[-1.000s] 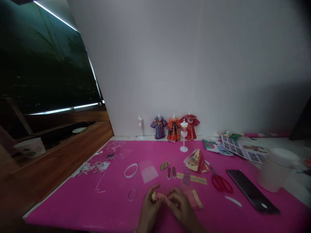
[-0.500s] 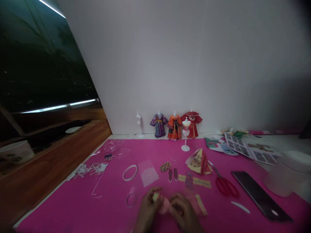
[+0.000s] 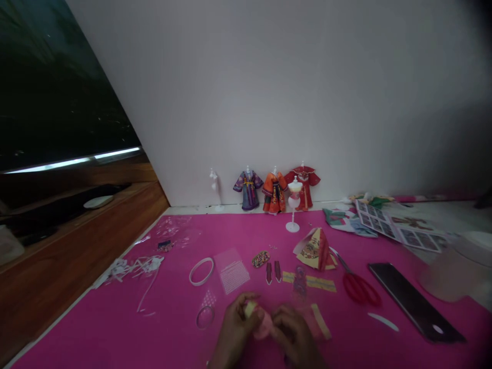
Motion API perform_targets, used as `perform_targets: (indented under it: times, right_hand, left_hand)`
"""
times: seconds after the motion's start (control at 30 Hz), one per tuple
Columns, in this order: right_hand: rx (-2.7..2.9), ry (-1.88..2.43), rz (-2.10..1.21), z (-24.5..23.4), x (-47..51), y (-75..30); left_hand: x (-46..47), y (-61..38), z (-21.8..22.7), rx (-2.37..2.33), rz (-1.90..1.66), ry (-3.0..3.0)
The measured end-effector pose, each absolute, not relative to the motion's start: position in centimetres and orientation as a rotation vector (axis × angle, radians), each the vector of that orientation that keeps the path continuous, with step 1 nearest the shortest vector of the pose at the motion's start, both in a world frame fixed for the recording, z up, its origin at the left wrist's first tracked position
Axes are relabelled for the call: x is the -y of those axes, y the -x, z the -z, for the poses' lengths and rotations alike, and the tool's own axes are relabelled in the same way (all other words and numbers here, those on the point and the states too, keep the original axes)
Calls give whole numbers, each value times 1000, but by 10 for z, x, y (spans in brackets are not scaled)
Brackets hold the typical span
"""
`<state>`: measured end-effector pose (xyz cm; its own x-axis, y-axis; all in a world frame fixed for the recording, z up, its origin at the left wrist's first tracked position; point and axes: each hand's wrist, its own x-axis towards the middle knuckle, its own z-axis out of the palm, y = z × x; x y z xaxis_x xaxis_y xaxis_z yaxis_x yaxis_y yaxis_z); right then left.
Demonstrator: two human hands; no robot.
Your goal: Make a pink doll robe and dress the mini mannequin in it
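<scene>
At the near edge of the mat, both my hands meet on one small pink piece. My left hand pinches its left end, with a yellowish bit showing at the fingertips. My right hand clamps the right end, fingers curled over it. Both are closed on the piece, no gap visible. I can't tell if it rests on the mat, and its shape is too blurred to read. I judge it's held low and two-handed because it's tiny and soft and needs two pinch points to stay steady.

Just left of the grip is a clear ring; beyond that, a white ring and a mesh sheet. Straight ahead are dark slips, a beaded oval and yellow strips. Ahead and to the right are folded paper and scissors, with a phone further right. The loose bits fan around the grip, probably for quick reach.

Far ahead, a stand is upright, with dressed figures against the wall, well apart from my hands.
</scene>
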<state>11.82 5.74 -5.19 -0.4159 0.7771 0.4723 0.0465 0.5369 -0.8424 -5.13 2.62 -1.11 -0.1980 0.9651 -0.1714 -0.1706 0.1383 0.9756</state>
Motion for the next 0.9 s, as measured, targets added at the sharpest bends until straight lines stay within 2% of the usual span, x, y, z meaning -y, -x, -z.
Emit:
perform_targets:
  times: [0.9]
  right_hand:
    - [1875, 618, -881, 61, -59, -120]
  left_hand:
    - [-14, 49, 20, -1290, -1421, -774]
